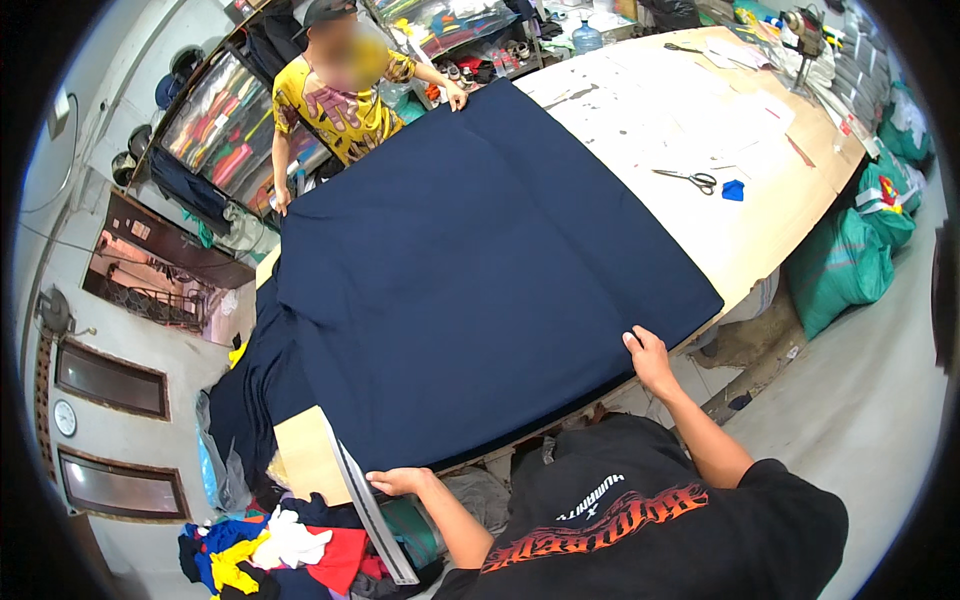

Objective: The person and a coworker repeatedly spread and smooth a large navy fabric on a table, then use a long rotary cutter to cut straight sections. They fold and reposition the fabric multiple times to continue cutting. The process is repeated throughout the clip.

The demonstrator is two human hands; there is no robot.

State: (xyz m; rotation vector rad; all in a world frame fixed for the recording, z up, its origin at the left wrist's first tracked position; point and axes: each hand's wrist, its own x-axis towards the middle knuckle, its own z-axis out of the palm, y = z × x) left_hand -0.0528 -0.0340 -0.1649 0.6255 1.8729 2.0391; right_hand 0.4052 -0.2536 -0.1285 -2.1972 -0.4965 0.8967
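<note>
A round wall clock (65, 418) hangs left, green sacks (848, 262) sit right.

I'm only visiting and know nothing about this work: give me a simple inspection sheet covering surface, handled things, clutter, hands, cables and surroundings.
Surface: pale table, bare toward its far right, otherwise largely covered.
Handled things: wide dark blue cloth, spread with some creases at its left.
Clutter: scissors and a blue scrap on the table; heaped coloured garments or fabric at lower left.
Hands: left hand at the cloth's near-left edge, right hand at its near-right edge; firmness of grip can't be judged.
Cables: thin cable hanging on the left wall.
Surroundings: co-worker across the table; green sacks at right; wall clock.
</note>
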